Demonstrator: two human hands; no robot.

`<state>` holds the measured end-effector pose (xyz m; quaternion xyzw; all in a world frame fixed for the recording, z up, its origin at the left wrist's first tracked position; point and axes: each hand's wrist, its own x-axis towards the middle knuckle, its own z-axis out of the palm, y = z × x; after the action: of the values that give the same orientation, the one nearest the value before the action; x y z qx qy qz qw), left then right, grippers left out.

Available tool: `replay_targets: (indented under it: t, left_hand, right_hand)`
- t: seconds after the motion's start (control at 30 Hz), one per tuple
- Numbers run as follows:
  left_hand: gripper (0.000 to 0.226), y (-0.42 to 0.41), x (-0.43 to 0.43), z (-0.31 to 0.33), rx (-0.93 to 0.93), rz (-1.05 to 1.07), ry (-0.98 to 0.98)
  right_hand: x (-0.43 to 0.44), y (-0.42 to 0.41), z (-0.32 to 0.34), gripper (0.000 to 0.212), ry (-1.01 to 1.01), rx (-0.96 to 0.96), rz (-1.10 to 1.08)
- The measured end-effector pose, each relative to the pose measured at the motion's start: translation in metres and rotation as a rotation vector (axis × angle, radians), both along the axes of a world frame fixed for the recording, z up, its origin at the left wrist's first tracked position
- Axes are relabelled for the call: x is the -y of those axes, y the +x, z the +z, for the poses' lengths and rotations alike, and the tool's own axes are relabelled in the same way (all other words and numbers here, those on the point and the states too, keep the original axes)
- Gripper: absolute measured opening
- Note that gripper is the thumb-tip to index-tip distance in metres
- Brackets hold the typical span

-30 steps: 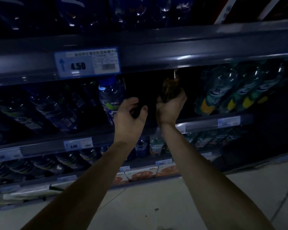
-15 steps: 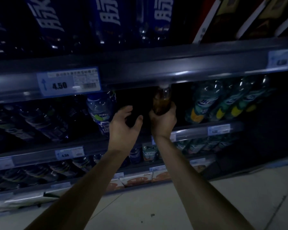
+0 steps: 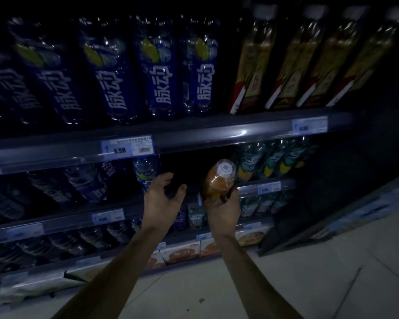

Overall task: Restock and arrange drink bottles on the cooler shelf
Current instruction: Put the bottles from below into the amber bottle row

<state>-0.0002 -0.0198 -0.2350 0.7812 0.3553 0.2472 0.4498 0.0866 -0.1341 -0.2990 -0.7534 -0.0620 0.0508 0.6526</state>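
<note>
My right hand (image 3: 221, 209) grips an amber drink bottle (image 3: 218, 183) with a clear cap, its top tilted toward me, in front of a dark gap (image 3: 182, 166) on the middle cooler shelf (image 3: 249, 188). My left hand (image 3: 162, 200) hovers just left of the bottle with fingers spread and holds nothing. A blue-labelled bottle (image 3: 146, 171) stands at the gap's left edge, and green-and-yellow bottles (image 3: 270, 158) fill the shelf to its right.
The upper shelf (image 3: 217, 134) carries tall blue-labelled bottles (image 3: 157, 72) and yellow-and-red bottles (image 3: 286, 63). A 4.50 price tag (image 3: 127, 147) hangs on its front rail. Lower shelves hold more bottles and cartons (image 3: 182, 252). Pale floor tiles (image 3: 286, 284) lie below.
My right hand has drawn the amber bottle out from under the upper shelf and tipped its cap toward me. The view has tilted upward, showing the top shelf. The left hand stays open beside it.
</note>
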Motion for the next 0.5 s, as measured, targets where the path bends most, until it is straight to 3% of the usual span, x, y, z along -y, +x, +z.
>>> replay_targets:
  t: [0.5]
  left_hand:
    - [0.045,-0.057,0.017,0.116,0.139,-0.075,0.013]
  right_hand:
    - [0.041,-0.054,0.157,0.056,0.089,0.175,-0.074]
